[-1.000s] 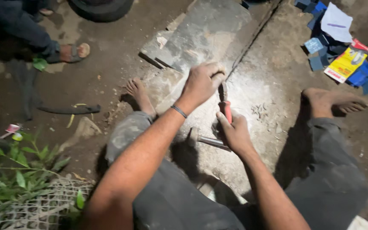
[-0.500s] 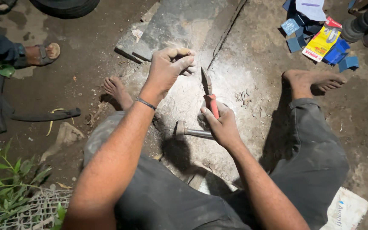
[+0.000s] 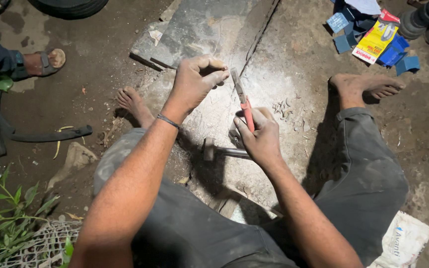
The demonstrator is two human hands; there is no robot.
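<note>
Right hand (image 3: 260, 139) clenched on red-handled chisel (image 3: 243, 103), blade tip up, above stone slab (image 3: 274, 84). Left hand (image 3: 194, 82) curled into loose fist just beside blade; contents not discernible. Hammer (image 3: 222, 151) flat on slab under right wrist. Advise firm grip, fingers off edge.

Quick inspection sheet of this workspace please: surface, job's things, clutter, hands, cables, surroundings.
Surface: grey stone slab on dirt ground, chips scattered.
Job's things: red-handled tool; hammer lying on the slab.
Clutter: blue and yellow packets, white bag.
Hands: right hand grips the red-handled tool; left hand curled closed beside its blade, contents hidden.
Cables: nothing seen.
Surroundings: tyre, dark rubber strip, plants, another person's sandalled foot.
</note>
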